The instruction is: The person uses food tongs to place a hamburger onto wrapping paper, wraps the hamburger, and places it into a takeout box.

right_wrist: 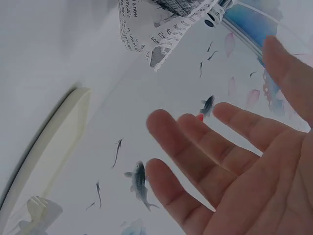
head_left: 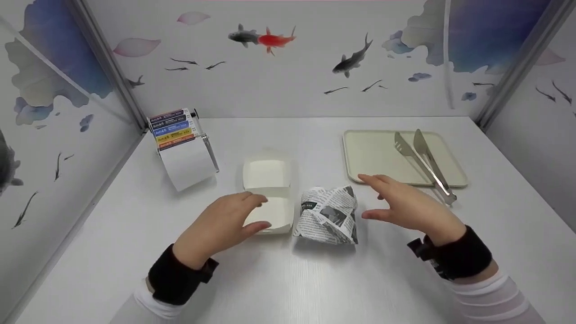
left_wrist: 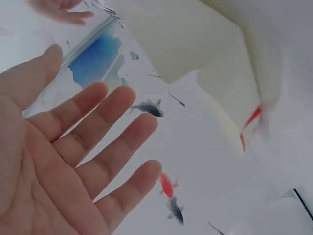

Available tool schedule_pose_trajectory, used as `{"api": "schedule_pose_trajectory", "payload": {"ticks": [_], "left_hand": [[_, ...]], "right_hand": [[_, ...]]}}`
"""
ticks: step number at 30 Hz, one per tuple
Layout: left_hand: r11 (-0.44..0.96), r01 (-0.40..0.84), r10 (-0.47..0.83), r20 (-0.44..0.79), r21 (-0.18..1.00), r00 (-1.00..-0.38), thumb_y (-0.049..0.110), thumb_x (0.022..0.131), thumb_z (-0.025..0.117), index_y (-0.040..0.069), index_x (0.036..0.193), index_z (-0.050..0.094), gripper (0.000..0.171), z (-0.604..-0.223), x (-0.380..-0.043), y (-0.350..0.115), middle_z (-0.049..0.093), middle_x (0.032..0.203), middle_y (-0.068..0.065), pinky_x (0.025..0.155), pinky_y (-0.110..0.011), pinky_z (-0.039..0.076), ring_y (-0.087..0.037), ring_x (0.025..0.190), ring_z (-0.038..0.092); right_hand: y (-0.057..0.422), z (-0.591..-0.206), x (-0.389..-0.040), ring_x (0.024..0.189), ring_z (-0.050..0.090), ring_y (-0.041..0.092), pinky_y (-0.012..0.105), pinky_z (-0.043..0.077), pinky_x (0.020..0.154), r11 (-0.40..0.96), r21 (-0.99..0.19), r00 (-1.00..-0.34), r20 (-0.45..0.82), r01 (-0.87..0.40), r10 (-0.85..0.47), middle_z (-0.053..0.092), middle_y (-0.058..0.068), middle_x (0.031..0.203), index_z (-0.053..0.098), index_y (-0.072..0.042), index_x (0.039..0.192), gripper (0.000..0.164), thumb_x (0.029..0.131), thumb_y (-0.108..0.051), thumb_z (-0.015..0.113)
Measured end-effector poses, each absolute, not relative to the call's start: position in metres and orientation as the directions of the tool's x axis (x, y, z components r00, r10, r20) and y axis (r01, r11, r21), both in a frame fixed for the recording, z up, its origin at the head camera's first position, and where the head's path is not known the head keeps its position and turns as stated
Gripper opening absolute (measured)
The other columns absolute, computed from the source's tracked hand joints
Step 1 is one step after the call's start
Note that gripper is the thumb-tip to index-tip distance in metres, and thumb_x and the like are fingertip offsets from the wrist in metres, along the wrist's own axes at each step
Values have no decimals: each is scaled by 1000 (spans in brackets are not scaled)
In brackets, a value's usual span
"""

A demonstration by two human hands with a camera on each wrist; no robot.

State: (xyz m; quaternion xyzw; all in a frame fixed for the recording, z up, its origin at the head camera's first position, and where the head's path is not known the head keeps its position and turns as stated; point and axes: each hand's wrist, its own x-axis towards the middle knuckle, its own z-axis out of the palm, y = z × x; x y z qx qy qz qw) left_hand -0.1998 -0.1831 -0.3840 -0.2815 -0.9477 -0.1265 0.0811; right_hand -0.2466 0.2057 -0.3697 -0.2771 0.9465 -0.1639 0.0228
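A bundle wrapped in newsprint-patterned paper point(head_left: 327, 216) sits on the table between the two hands. Just left of it lies an open cream-coloured clamshell food box point(head_left: 267, 173), its lid folded back. My left hand point(head_left: 225, 221) hovers at the box's left side, partly covering its nearer half; the fingers are spread and nothing is in them. My right hand point(head_left: 405, 207) is held to the right of the wrapped bundle, apart from it, with loosely extended fingers. Both wrist views show bare palms, the left hand point(left_wrist: 83, 161) and the right hand point(right_wrist: 244, 166).
A cream tray point(head_left: 369, 157) stands at the back right, with metal serving tongs point(head_left: 427, 164) lying across it and over its front edge. At the back left is a rack of coloured labelled boxes point(head_left: 173, 128) with a white sheet point(head_left: 189, 166) hanging forward. Printed panels enclose the table.
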Motion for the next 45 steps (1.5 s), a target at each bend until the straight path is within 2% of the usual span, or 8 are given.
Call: {"api": "schedule_pose_trajectory", "payload": {"ticks": [6, 10, 12, 18, 25, 33, 41, 45], "left_hand": [[813, 527, 538, 27, 249, -843, 47, 84, 87, 10, 157, 45, 92, -372, -221, -139, 63, 145, -16, 123, -61, 38, -42, 141, 54], [862, 472, 498, -130, 187, -857, 45, 75, 94, 16, 163, 37, 109, -365, -236, -109, 58, 153, -16, 129, -69, 20, -50, 156, 34], [875, 466, 483, -161, 133, -861, 42, 72, 97, 18, 164, 35, 113, -363, -241, -99, 60, 151, -17, 130, -69, 18, -51, 157, 32], [874, 487, 478, -206, 9, -854, 37, 73, 96, 20, 166, 31, 114, -370, -245, -89, 60, 151, -22, 131, -66, 19, -50, 155, 36], [856, 516, 508, -205, 16, -837, 37, 67, 99, 20, 168, 27, 125, -380, -249, -89, 60, 152, -21, 131, -67, 18, -50, 154, 38], [863, 498, 504, -232, 86, -832, 42, 62, 102, 23, 170, 18, 138, -386, -258, -92, 53, 159, -17, 131, -70, 9, -49, 160, 27], [821, 562, 571, -132, 98, -811, 39, 66, 100, 20, 166, 32, 122, -392, -265, -87, 60, 152, -13, 131, -69, 13, -42, 160, 32], [806, 572, 585, -64, 151, -808, 37, 69, 98, 17, 165, 34, 117, -388, -265, -90, 58, 152, -16, 131, -69, 13, -41, 160, 32]], "right_hand": [[204, -376, -245, 120, 71, 40, 58, 54, 105, 809, -342, -824, -145, -478, -548, 51, 28, 157, 20, -5, 167, 113, 85, -47, 85], [199, -382, -246, 112, 73, 37, 55, 57, 98, 808, -347, -809, -188, -476, -557, 68, 24, 138, 17, 1, 166, 121, 81, -44, 89], [195, -385, -246, 108, 72, 33, 52, 57, 94, 804, -359, -804, -195, -474, -561, 72, 19, 130, 11, 1, 166, 125, 80, -42, 91], [185, -397, -252, 92, 67, 21, 42, 56, 86, 775, -404, -786, -185, -486, -589, 73, 14, 120, 0, 4, 166, 132, 78, -28, 93], [179, -412, -262, 83, 60, 14, 38, 55, 85, 719, -479, -755, -160, -504, -635, 72, 12, 115, -1, 9, 164, 133, 75, -20, 95], [184, -417, -266, 81, 61, 15, 38, 55, 83, 732, -478, -772, -159, -485, -616, 65, 20, 138, -3, 5, 166, 141, 72, -26, 97], [190, -419, -273, 88, 64, 18, 37, 56, 83, 725, -498, -784, -132, -476, -606, 68, 21, 123, 6, 5, 166, 123, 77, -7, 90], [196, -415, -275, 94, 67, 21, 31, 56, 81, 670, -590, -791, -84, -450, -606, 62, 23, 133, 8, -1, 168, 118, 80, -2, 87]]}}
